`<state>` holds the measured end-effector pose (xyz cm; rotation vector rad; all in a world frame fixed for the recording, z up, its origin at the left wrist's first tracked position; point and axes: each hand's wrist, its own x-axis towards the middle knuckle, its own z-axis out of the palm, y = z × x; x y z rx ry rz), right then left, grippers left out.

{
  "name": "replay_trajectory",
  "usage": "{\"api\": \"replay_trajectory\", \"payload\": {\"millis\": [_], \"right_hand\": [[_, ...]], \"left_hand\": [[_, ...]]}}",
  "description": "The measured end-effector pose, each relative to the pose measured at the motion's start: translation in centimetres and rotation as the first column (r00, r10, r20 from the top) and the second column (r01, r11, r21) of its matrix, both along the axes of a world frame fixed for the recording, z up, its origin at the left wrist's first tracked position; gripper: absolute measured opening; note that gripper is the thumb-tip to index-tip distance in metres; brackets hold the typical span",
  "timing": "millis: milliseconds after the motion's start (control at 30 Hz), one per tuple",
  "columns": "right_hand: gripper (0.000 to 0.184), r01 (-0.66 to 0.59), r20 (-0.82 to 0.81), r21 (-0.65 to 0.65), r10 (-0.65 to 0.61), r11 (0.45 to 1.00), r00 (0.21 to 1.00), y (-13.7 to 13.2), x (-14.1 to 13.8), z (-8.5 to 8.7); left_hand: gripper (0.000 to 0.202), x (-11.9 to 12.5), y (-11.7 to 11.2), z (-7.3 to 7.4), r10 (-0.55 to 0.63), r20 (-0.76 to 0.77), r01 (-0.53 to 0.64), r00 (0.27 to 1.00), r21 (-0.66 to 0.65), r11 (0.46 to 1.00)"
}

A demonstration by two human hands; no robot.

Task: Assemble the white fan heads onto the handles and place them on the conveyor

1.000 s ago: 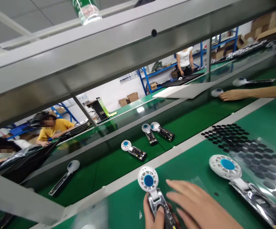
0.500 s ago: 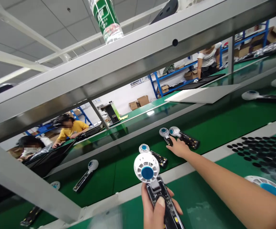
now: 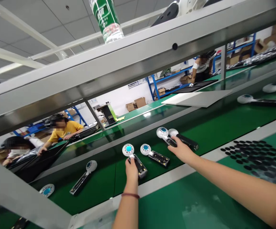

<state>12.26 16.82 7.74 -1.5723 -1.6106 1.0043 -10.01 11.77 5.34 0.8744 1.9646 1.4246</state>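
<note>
My left hand [image 3: 131,168] reaches over the metal rail onto the green conveyor belt [image 3: 211,127]. It is closed on the dark handle of a white handheld fan with a blue centre [image 3: 128,149], which lies on the belt. My right hand [image 3: 181,150] is stretched further right, its fingers on the handle of another white fan [image 3: 163,132]. A third fan [image 3: 174,132] lies right beside that one, touching it. A fourth fan [image 3: 145,149] rests on the belt between my hands.
More fans lie along the belt at the left [image 3: 90,166] and far right [image 3: 246,99]. A sheet of black round pads [image 3: 247,149] lies on the near green table. A metal shelf beam [image 3: 128,63] crosses overhead. Seated co-workers [image 3: 61,127] are across the belt.
My left hand carried its fan from above the near table forward onto the belt. My right hand, on the near table a second ago, now rests on a fan handle on the belt.
</note>
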Motion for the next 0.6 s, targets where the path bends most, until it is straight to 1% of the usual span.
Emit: {"api": "replay_trajectory", "payload": {"millis": [67, 100, 133, 167, 233, 300, 333, 367, 400, 433, 467, 500, 533, 567, 600], "right_hand": [[0.044, -0.022, -0.092, -0.009, 0.021, 1.0, 0.996, -3.2, 0.8, 1.2], [0.048, -0.034, -0.13, -0.012, 0.032, 0.999, 0.991, -5.0, 1.2, 1.7], [0.05, -0.048, -0.159, -0.017, 0.044, 0.999, 0.986, -6.8, 1.5, 2.1], [0.053, -0.057, -0.184, -0.021, 0.053, 0.998, 0.982, -8.5, 1.8, 2.3], [0.057, -0.048, -0.215, -0.003, 0.046, 0.999, 0.976, -11.7, 1.9, 2.2], [0.06, -0.006, -0.233, 0.059, 0.019, 0.998, 0.972, -14.3, 1.7, 1.6], [0.06, 0.009, -0.23, 0.103, 0.015, 0.995, 0.973, -15.5, 1.6, 1.1], [0.06, 0.003, -0.211, 0.152, 0.03, 0.988, 0.977, -16.6, 1.6, 0.6], [0.061, -0.031, -0.173, 0.203, 0.067, 0.979, 0.983, -17.7, 1.8, 0.0], [0.062, -0.083, -0.119, 0.249, 0.116, 0.965, 0.986, -18.8, 2.2, -0.5], [0.061, -0.14, -0.051, 0.29, 0.162, 0.947, 0.986, -20.0, 2.8, -1.1], [0.058, -0.192, 0.023, 0.325, 0.195, 0.926, 0.981, -21.1, 3.5, -1.7], [0.051, -0.245, 0.096, 0.347, 0.225, 0.905, 0.97, -22.2, 4.3, -2.3], [0.041, -0.3, 0.163, 0.354, 0.257, 0.886, 0.953, -23.3, 5.1, -3.0], [0.03, -0.364, 0.225, 0.345, 0.3, 0.865, 0.927, -24.3, 5.9, -3.7]], "left_hand": [[0.033, -1.9, 2.0, 0.8, -0.013, -0.078, 0.01, 0.997, -0.048, 0.999], [0.031, -2.3, 2.5, 1.2, -0.026, -0.111, 0.02, 0.993, -0.05, 0.999], [0.032, -2.2, 2.6, 1.6, -0.043, -0.142, 0.038, 0.989, -0.034, 0.999], [0.033, -1.6, 2.3, 2.1, -0.063, -0.167, 0.064, 0.984, -0.004, 0.998], [0.033, 1.2, 0.6, 2.8, -0.139, -0.189, 0.155, 0.972, 0.07, 0.985], [0.029, 5.4, -2.3, 3.4, -0.276, -0.163, 0.297, 0.947, 0.12, 0.947], [0.034, 7.6, -4.1, 3.5, -0.357, -0.121, 0.372, 0.926, 0.129, 0.919], [0.045, 9.6, -5.9, 3.6, -0.413, -0.068, 0.419, 0.908, 0.131, 0.899], [0.054, 11.3, -7.7, 3.7, -0.462, 0.028, 0.454, 0.886, 0.142, 0.88], [0.055, 12.7, -9.3, 3.7, -0.491, 0.311, 0.448, 0.814, 0.203, 0.871], [0.055, 13.6, -10.7, 3.7, -0.457, 0.508, 0.403, 0.73, 0.22, 0.889], [0.054, 14.0, -11.8, 3.6, -0.412, 0.651, 0.361, 0.638, 0.22, 0.906], [0.052, 14.2, -12.6, 3.4, -0.358, 0.746, 0.322, 0.561, 0.202, 0.925], [0.051, 14.2, -13.3, 3.1, -0.316, 0.788, 0.3, 0.528, 0.175, 0.938], [0.051, 14.0, -13.7, 2.7, -0.289, 0.806, 0.292, 0.517, 0.151, 0.944]]}}
